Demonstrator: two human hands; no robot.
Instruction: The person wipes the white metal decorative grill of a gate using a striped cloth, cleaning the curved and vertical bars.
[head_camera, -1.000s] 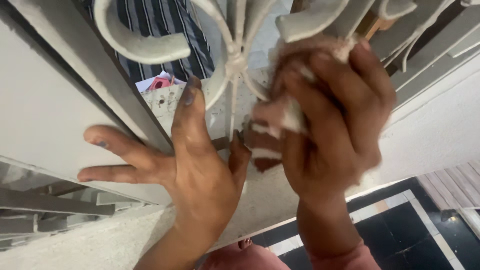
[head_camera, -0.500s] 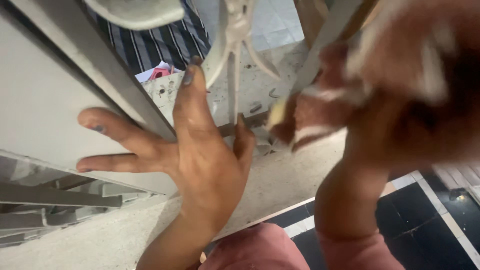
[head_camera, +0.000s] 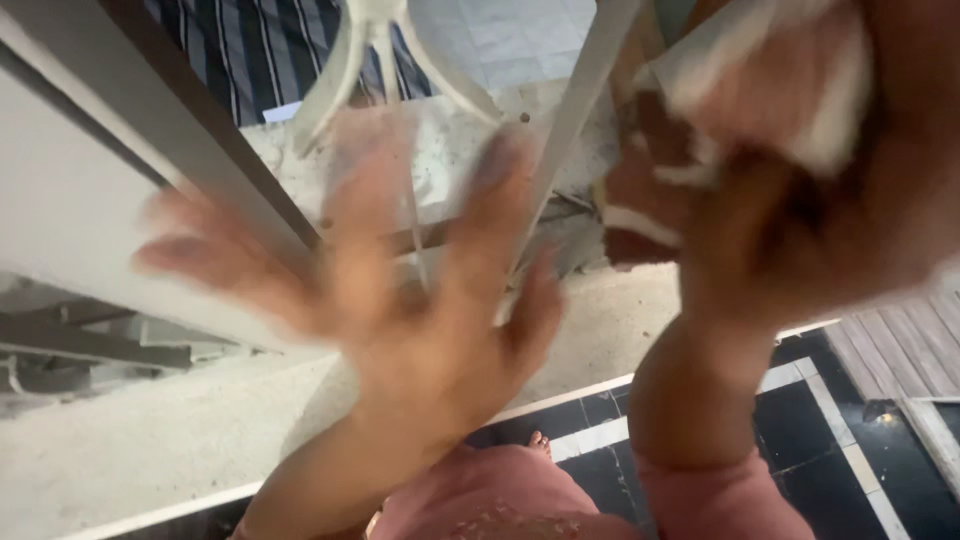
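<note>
No packages, no labels, no signs, no screens anywhere in view

A single head-worn camera looks steeply down and forward from very close, so the left hand (head_camera: 400, 300) and right hand (head_camera: 800, 200) fill most of the frame and blur. It faces a pale metal grille (head_camera: 560, 130) above a speckled ledge (head_camera: 150, 440), with the dark tiled floor (head_camera: 810, 420) far below at the lower right
</note>
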